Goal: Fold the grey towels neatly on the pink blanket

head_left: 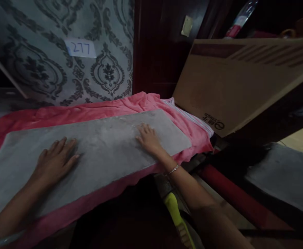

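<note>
A grey towel (107, 145) lies spread flat on top of a pink towel (89, 110) that covers a raised surface. My left hand (54, 159) rests palm down on the grey towel's left part, fingers stretched out and slightly apart. Farther right, my right hand (147, 137) lies flat on the same grey towel near its far right end, fingers extended; a thin bracelet sits on that wrist. Neither hand holds anything.
A large cardboard box (234, 79) leans at the right. A patterned panel with a paper label "277" (80, 47) stands behind. A striped cloth (190, 117) peeks out at the pink towel's right edge. Below are a yellow-green object (176, 214), a red tube (231, 193) and another grey cloth (288, 176).
</note>
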`<state>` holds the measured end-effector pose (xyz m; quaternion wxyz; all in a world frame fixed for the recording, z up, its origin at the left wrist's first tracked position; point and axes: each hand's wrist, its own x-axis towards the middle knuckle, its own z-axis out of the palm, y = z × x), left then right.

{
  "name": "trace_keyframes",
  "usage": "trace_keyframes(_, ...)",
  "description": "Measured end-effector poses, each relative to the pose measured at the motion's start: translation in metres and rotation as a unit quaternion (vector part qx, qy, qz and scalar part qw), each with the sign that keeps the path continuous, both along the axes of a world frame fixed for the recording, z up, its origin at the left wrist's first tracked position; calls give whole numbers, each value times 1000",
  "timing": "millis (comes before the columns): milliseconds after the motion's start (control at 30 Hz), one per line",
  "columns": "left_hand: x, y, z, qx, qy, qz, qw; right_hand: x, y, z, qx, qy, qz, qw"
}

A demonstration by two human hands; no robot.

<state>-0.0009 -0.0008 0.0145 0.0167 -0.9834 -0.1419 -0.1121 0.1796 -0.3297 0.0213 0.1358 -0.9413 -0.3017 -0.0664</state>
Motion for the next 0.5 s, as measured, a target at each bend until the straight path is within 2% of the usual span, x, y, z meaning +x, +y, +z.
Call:
trace_keyframes(100,10,-6,-10,12,60,43,997,13,-58,-25,-55,20,-125,990)
trace_keyframes(200,9,-3,-22,20,72,47,996,7,-92,-49,-76,13,-170,982)
trace_keyframes(333,8,-1,-23,30,64,45,996,-4,-98,-62,-52,-25,-197,979)
trace_keyframes(400,8,-3,-19,30,70,50,996,-5,-96,-60,-43,-30,-200,978)
trace_keyframes(500,8,-7,-15,24,72,52,996,5,-95,-48,-36,-12,-188,981)
